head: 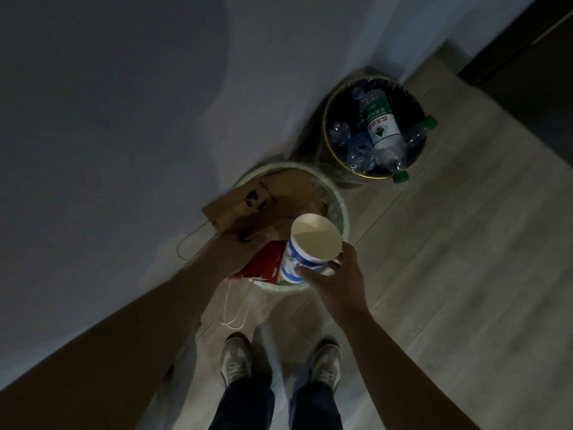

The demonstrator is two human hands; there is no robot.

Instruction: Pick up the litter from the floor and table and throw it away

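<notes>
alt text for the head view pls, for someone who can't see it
A person's right hand holds an empty blue-and-white paper cup over a pale bin stuffed with paper bags, while the left hand grips a red bag. Beside it, a dark bin holds plastic bottles.

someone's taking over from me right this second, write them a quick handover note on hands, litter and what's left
Right hand: shut on the blue-and-white paper cup, held over the near bin.
Left hand: at the red carton and brown paper bag on that bin; grip hidden.
Far bin: full of plastic bottles.
Done: litter carried to the bins.
Left: drop the cup, push the bag and carton in.
</notes>
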